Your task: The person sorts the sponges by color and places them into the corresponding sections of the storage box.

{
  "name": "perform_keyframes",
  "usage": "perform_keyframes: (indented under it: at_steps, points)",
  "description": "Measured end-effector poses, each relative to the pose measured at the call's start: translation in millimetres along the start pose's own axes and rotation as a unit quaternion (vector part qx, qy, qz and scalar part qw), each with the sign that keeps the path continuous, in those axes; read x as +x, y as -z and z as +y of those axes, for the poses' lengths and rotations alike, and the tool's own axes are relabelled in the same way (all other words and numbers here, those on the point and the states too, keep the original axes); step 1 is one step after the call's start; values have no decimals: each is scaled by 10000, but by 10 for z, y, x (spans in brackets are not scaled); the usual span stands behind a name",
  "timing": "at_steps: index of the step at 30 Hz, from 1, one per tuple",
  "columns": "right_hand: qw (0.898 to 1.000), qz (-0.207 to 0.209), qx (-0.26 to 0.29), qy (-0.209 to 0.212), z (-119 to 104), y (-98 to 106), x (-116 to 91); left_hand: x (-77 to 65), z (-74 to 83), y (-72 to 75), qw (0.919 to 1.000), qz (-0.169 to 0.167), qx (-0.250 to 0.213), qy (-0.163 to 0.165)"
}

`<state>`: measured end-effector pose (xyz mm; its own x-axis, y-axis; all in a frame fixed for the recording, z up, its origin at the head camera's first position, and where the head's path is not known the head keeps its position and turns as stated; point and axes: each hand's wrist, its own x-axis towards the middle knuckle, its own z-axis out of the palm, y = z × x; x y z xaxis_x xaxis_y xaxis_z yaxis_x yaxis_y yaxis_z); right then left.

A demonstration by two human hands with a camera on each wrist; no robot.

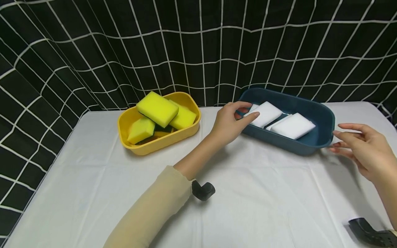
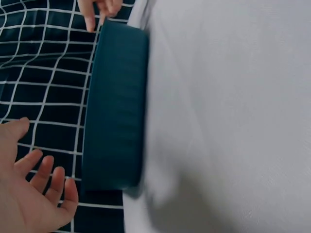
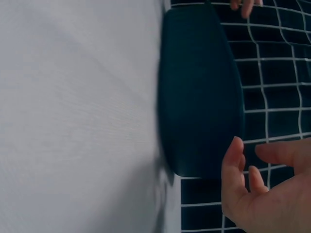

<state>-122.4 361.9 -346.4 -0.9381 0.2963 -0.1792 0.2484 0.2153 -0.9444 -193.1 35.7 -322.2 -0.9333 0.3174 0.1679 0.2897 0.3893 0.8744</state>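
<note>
A dark blue bin (image 1: 288,140) stands toward the right of the table with several white sponge blocks (image 1: 266,114) inside. At the bin's left end my left hand (image 1: 230,121) hovers with fingers and thumb spread, and the left wrist view shows a gap between that hand (image 2: 36,187) and the bin wall (image 2: 116,111). Beside the right end is my right hand (image 1: 366,146), its fingers loosely bent near the rim. From the right wrist, the same hand (image 3: 265,194) holds nothing; whether a fingertip touches the bin (image 3: 199,92), I cannot tell.
A yellow bin (image 1: 158,145) to the left holds several yellow sponges (image 1: 158,109) with dark undersides, stacked above its rim. White cloth (image 1: 242,203) covers the table. Behind hangs a black curtain (image 1: 192,48) with a white grid.
</note>
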Motion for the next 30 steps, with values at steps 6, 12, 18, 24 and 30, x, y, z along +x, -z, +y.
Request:
perform_keyframes:
  at_steps: [6, 12, 18, 24, 30]
  points:
    - [9992, -52, 348, 181, 25, 50, 28, -103, -63, 179, 9998, 53, 192, 73]
    - [9982, 96, -434, 391, -50, -1, -37, -205, -119, 341, 9991, 251, 338, 5]
    - [9929, 365, -882, 714, -135, -67, -134, -366, -161, 518, 9981, 412, 415, -171]
    - [9799, 652, -1682, 856, -211, -168, -246, -584, -245, 736, 9959, 711, 492, -282]
    - [9590, 802, -2395, 1282, -256, -242, -332, -774, -289, 979, 9925, 971, 679, -286]
